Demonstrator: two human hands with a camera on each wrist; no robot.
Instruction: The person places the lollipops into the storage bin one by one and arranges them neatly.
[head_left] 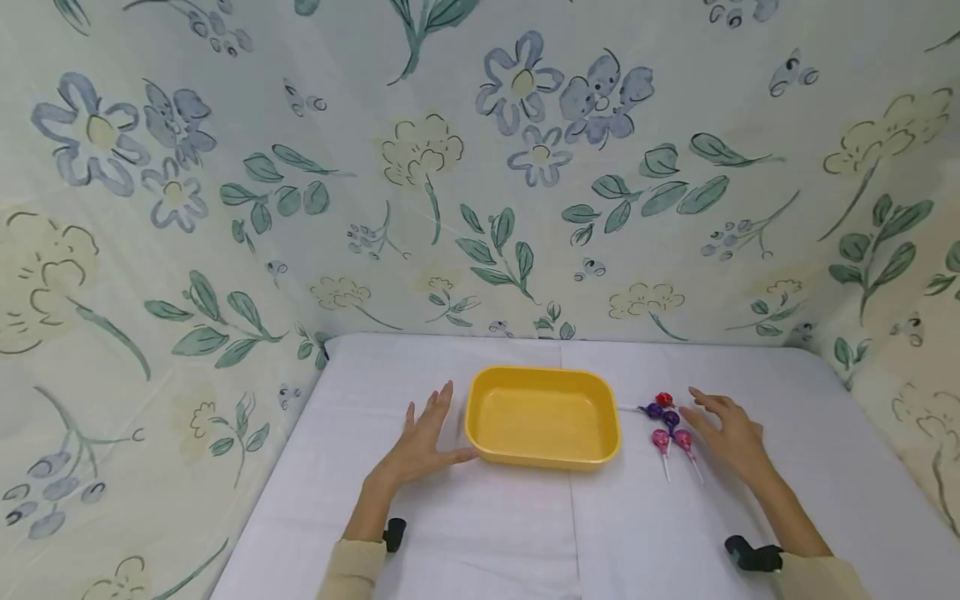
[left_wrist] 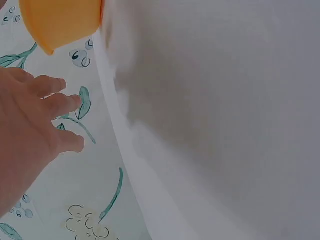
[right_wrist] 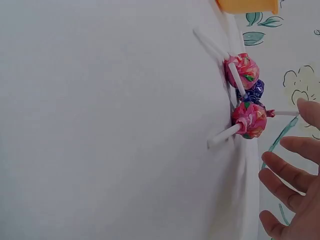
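A yellow rectangular tray [head_left: 543, 462] sits on the white-covered table. Beside its left end is my left hand [head_left: 420, 450], fingers spread, with the thumb tip right at the near left corner; in the left wrist view this hand [left_wrist: 25, 120] holds nothing. To the tray's right lie several wrapped lollipops in a bunch: a red one [head_left: 664, 399], two purple ones [head_left: 671, 419] and two pink ones [head_left: 660, 439] with white sticks toward me. Just right of them hovers my right hand [head_left: 731, 437], fingers loosely bent and apart, nothing in its grasp.
White cloth [head_left: 480, 542] covers the table. Behind it and along both sides hangs a floral curtain [head_left: 450, 208]. A black strap piece [head_left: 752, 556] shows at my right wrist, another [head_left: 394, 534] at the left.
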